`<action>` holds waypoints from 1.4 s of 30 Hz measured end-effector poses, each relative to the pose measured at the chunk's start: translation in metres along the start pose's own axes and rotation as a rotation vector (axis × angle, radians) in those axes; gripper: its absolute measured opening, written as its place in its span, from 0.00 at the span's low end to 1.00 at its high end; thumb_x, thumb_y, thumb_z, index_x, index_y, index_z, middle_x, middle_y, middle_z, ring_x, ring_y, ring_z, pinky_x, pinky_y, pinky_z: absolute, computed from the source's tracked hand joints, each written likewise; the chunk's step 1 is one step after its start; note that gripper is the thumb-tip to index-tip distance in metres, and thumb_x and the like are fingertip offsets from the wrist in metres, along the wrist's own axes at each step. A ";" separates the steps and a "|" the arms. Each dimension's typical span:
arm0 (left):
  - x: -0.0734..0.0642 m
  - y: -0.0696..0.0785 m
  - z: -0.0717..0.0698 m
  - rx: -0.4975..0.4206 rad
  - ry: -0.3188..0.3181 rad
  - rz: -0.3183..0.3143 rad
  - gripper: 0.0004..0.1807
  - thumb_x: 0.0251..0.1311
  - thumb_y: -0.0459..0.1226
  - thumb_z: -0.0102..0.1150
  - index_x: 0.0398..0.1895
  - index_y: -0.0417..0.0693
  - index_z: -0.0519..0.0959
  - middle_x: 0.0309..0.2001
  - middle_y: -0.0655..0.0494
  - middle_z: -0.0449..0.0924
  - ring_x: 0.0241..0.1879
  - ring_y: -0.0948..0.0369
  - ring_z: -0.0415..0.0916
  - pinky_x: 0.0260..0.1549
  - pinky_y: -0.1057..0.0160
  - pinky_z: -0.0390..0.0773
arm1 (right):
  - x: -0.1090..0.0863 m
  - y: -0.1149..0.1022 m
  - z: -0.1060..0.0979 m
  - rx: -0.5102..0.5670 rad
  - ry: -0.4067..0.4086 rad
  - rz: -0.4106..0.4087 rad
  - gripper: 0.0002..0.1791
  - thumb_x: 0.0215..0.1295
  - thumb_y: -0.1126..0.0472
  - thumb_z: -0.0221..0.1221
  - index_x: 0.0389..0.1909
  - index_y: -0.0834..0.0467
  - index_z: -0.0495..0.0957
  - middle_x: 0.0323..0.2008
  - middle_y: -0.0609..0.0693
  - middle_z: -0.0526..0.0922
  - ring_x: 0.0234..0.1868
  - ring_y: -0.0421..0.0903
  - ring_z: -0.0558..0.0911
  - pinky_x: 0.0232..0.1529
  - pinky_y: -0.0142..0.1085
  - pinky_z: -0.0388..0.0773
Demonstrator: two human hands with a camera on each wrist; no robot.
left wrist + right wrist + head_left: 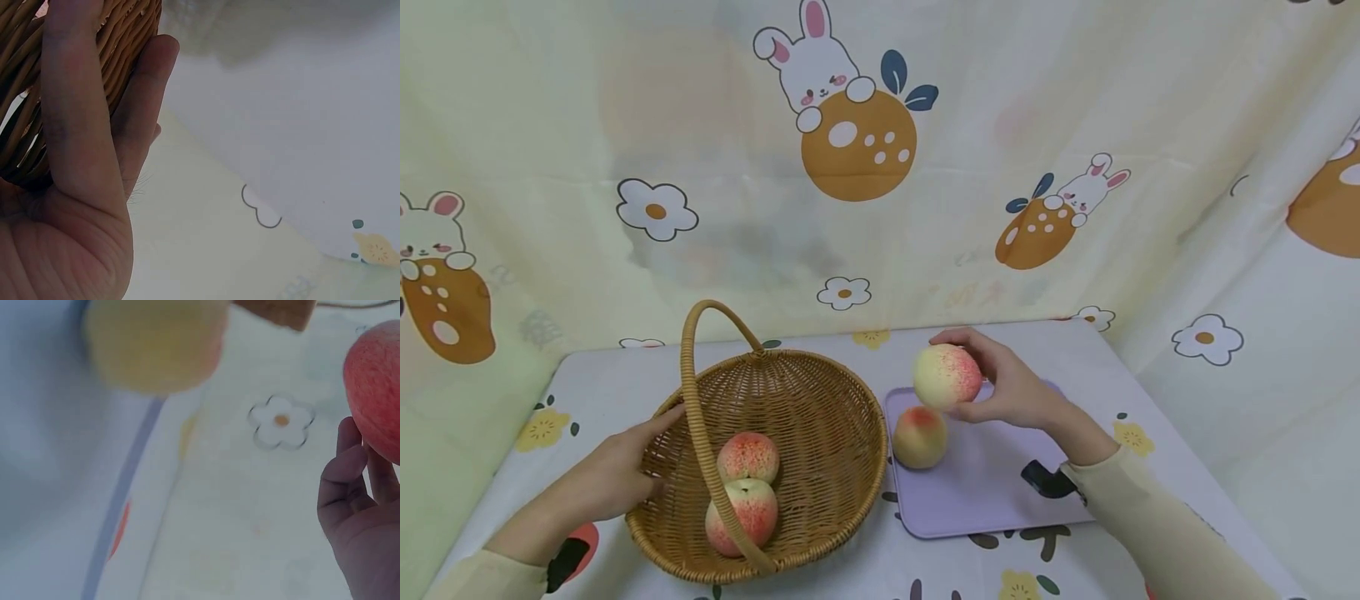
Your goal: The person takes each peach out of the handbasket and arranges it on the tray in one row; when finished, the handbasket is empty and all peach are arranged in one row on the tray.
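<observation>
My left hand (613,471) grips the left rim of a wicker basket (827,433) with a tall arched handle. The left wrist view shows the fingers (78,112) against the basket's weave (128,44). Two pink-and-cream peaches, one (748,456) behind the other (752,512), lie in the basket, partly behind the handle. My right hand (1011,387) holds a pale yellow and pink peach (946,377) between thumb and fingers, raised over the left part of a lilac tray (977,492). Another peach (920,439) sits on the tray at its left edge, just below the held one.
The tray stands close to the right of the basket on a table covered by a flower-print cloth (820,575). Behind the table hangs a cream curtain (730,250) printed with rabbits and flowers, which also runs along both sides.
</observation>
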State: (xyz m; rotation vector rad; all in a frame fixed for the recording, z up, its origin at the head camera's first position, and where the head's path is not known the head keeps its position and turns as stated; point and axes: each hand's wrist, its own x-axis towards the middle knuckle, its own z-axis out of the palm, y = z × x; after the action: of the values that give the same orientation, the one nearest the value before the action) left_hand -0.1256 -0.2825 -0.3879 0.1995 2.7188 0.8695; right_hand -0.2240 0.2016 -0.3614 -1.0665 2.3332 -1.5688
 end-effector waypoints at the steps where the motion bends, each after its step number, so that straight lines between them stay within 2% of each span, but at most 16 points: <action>1: 0.000 0.000 0.000 -0.001 -0.001 -0.003 0.55 0.44 0.22 0.67 0.80 0.39 0.53 0.70 0.23 0.58 0.66 0.27 0.60 0.48 0.40 0.79 | -0.004 0.004 -0.004 -0.036 -0.003 0.015 0.40 0.49 0.70 0.72 0.66 0.60 0.70 0.59 0.54 0.77 0.53 0.51 0.78 0.50 0.40 0.79; 7: 0.000 0.001 -0.001 -0.016 -0.007 -0.007 0.56 0.43 0.22 0.67 0.80 0.39 0.53 0.70 0.22 0.57 0.66 0.28 0.61 0.45 0.44 0.81 | -0.027 0.026 -0.019 -0.257 -0.063 0.171 0.39 0.48 0.65 0.72 0.66 0.46 0.74 0.60 0.42 0.77 0.49 0.48 0.77 0.43 0.43 0.78; 9: 0.000 0.002 -0.001 -0.019 -0.009 -0.008 0.56 0.43 0.22 0.67 0.80 0.39 0.53 0.71 0.22 0.57 0.66 0.28 0.61 0.44 0.46 0.81 | -0.033 0.033 -0.020 -0.323 -0.085 0.221 0.39 0.47 0.62 0.72 0.64 0.42 0.75 0.58 0.41 0.78 0.48 0.47 0.78 0.43 0.44 0.78; 12: -0.001 0.003 -0.001 -0.017 -0.008 -0.007 0.56 0.43 0.22 0.67 0.80 0.39 0.53 0.71 0.23 0.57 0.66 0.28 0.60 0.46 0.44 0.80 | -0.040 0.043 -0.020 -0.416 -0.125 0.268 0.39 0.45 0.61 0.72 0.65 0.44 0.76 0.58 0.41 0.78 0.50 0.46 0.78 0.47 0.47 0.77; 16: -0.001 0.004 -0.001 -0.007 -0.006 -0.008 0.55 0.44 0.23 0.68 0.80 0.38 0.53 0.71 0.23 0.57 0.66 0.27 0.60 0.48 0.40 0.79 | -0.045 0.056 -0.016 -0.510 -0.185 0.270 0.41 0.43 0.59 0.71 0.65 0.52 0.76 0.60 0.43 0.78 0.57 0.46 0.77 0.56 0.50 0.75; 18: 0.000 0.004 -0.001 0.002 -0.006 -0.011 0.55 0.44 0.22 0.68 0.80 0.38 0.53 0.71 0.22 0.57 0.66 0.27 0.59 0.49 0.39 0.78 | -0.046 0.060 -0.013 -0.543 -0.201 0.277 0.42 0.42 0.57 0.73 0.65 0.53 0.75 0.60 0.44 0.78 0.58 0.46 0.77 0.58 0.50 0.74; 26: 0.000 0.005 0.000 -0.013 -0.011 -0.034 0.56 0.43 0.21 0.68 0.79 0.37 0.52 0.70 0.21 0.56 0.65 0.27 0.60 0.45 0.42 0.81 | -0.046 0.061 -0.008 -0.554 -0.226 0.298 0.43 0.44 0.56 0.75 0.66 0.56 0.73 0.58 0.46 0.79 0.55 0.46 0.77 0.56 0.50 0.76; 33: 0.000 0.005 -0.001 -0.015 -0.013 -0.024 0.56 0.43 0.22 0.69 0.79 0.36 0.52 0.70 0.21 0.57 0.65 0.27 0.61 0.45 0.43 0.81 | -0.045 0.059 -0.006 -0.532 -0.238 0.306 0.44 0.45 0.55 0.76 0.67 0.58 0.73 0.59 0.48 0.79 0.55 0.46 0.77 0.56 0.51 0.76; 37: 0.000 0.005 0.000 -0.023 -0.016 -0.025 0.56 0.43 0.21 0.67 0.80 0.37 0.52 0.71 0.22 0.56 0.65 0.28 0.61 0.44 0.45 0.82 | -0.036 0.046 -0.009 -0.501 -0.201 0.269 0.48 0.47 0.49 0.77 0.71 0.55 0.69 0.62 0.50 0.77 0.57 0.51 0.77 0.54 0.54 0.76; 42: 0.000 0.004 0.000 -0.026 -0.012 -0.035 0.56 0.43 0.22 0.67 0.80 0.39 0.52 0.71 0.22 0.57 0.64 0.29 0.65 0.39 0.50 0.82 | -0.007 0.012 -0.006 -0.430 -0.110 0.153 0.49 0.51 0.44 0.76 0.74 0.45 0.65 0.66 0.42 0.72 0.63 0.49 0.74 0.57 0.53 0.74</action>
State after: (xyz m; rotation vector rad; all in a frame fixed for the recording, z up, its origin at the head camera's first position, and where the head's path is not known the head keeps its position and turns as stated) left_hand -0.1253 -0.2794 -0.3854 0.1512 2.6899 0.8905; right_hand -0.2269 0.2128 -0.3711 -0.9863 2.6660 -0.9531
